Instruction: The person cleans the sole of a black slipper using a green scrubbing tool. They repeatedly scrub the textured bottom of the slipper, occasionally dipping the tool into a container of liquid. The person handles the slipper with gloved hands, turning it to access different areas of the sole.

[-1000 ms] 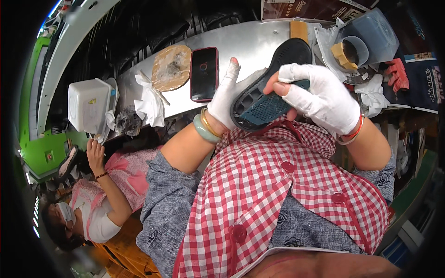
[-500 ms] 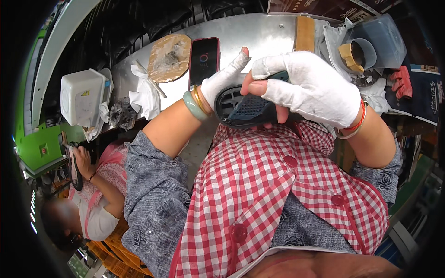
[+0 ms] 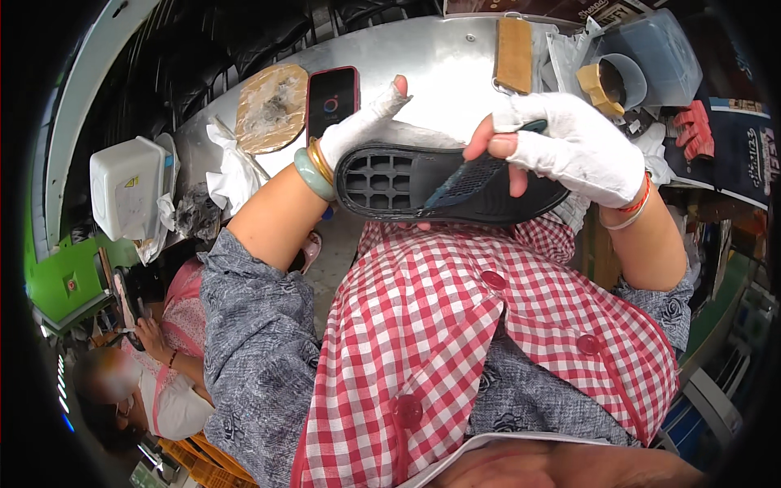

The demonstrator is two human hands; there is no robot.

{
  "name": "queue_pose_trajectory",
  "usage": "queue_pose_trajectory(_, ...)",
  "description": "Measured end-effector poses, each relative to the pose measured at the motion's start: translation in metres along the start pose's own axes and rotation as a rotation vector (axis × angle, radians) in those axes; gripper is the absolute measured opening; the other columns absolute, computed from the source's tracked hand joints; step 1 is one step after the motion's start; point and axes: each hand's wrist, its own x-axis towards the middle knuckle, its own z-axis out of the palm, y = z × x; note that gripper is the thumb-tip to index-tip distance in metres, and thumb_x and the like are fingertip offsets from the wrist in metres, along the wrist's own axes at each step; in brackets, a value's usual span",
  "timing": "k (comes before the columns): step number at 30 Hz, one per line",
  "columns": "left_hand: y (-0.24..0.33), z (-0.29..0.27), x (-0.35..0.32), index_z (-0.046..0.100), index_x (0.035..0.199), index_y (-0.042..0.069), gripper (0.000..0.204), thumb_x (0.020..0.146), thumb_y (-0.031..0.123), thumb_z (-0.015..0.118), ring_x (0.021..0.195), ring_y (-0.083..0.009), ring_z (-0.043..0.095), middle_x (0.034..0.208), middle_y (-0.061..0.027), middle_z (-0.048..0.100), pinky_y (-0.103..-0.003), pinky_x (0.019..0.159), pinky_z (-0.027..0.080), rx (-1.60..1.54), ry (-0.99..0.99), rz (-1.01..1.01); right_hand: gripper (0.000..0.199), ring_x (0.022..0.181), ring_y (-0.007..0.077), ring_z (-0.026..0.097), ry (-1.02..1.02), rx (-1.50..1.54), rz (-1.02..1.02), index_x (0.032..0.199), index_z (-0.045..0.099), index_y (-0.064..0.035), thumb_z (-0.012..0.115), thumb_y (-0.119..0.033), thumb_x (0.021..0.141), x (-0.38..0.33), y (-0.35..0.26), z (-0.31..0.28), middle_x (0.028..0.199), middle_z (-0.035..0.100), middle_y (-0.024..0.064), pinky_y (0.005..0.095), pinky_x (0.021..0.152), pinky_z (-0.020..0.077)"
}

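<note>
A long black shoe sole (image 3: 431,175) lies across my front, its hollow grid-like heel end toward the left. My left hand (image 3: 366,122), in a white fingerless glove, supports it from behind and below; the thumb sticks up and fingertips show under the near edge. In my right hand (image 3: 561,150), also white-gloved, thumb and fingers pinch a slim tool (image 3: 455,185) with a dark green rear end. Its bluish, see-through-looking front slants down onto the sole's middle, near the heel grid; blur hides its exact kind.
On the metal table (image 3: 423,49) are a phone (image 3: 332,102), a smeared cardboard piece (image 3: 272,110), a tan block (image 3: 513,55) and a clear tub (image 3: 651,61). A white container (image 3: 130,187) stands left. Another person (image 3: 175,358) works at lower left.
The sole has turned flatter toward view, showing more of its length and heel grid. My left hand has shifted left, and the tool's tip now reaches lower, beside the grid.
</note>
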Motion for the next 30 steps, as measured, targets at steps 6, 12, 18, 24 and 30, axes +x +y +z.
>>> queue_pose_trajectory(6,0.001,-0.008,0.001,0.02,0.138,-0.009,0.1,0.081,0.071,0.035,0.136,-0.0292,0.021,0.145,-0.0251,0.02,-0.037,0.111,0.018,-0.055,-0.078,0.035,0.026,0.055,0.0039,0.055,0.124,0.147,0.03,0.093,0.066,-0.0035,0.059,-0.027,0.086,-0.028,0.041,-0.008,0.07,0.061,-0.0001,0.0159,0.048,0.0336)
queue_pose_trajectory(12,0.021,0.004,-0.026,0.023,0.139,-0.003,0.06,0.095,0.033,0.04,0.113,-0.0327,0.051,0.135,-0.0229,0.04,-0.041,0.097,0.042,-0.207,-0.24,0.155,0.037,0.054,0.0044,0.053,0.564,0.092,-0.231,0.102,0.062,-0.0022,0.055,-0.037,0.09,-0.066,0.049,-0.055,0.069,0.059,0.0007,0.0149,0.046,0.0347)
queue_pose_trajectory(18,0.001,-0.012,-0.032,0.03,0.138,0.006,0.062,0.088,0.038,0.047,0.128,-0.039,0.032,0.143,-0.0165,0.029,-0.065,0.099,0.027,-0.257,0.121,0.719,0.026,0.053,-0.0003,0.045,1.112,-0.006,-0.29,0.101,0.065,-0.008,0.055,-0.03,0.092,-0.087,0.065,-0.104,0.07,0.058,-0.0036,0.0147,0.048,0.0301)
queue_pose_trajectory(24,-0.068,0.026,-0.031,0.034,0.138,0.015,0.068,0.088,0.061,0.033,0.126,-0.043,0.034,0.137,-0.0159,0.038,-0.055,0.077,0.047,-0.564,0.288,0.443,0.024,0.053,0.0039,0.05,1.219,-0.116,-0.143,0.095,0.068,-0.0059,0.06,-0.028,0.089,-0.08,0.09,-0.114,0.079,0.062,-0.0027,0.0185,0.052,0.042)
queue_pose_trajectory(30,-0.077,0.027,-0.026,0.047,0.125,0.017,0.051,0.091,0.053,0.035,0.094,-0.0342,0.058,0.115,-0.0089,0.057,-0.034,0.056,0.044,-0.487,0.557,0.4,0.023,0.052,0.005,0.051,1.172,0.041,-0.19,0.094,0.067,-0.0039,0.059,-0.025,0.089,-0.077,0.099,-0.124,0.081,0.063,-0.0014,0.0185,0.051,0.0416)
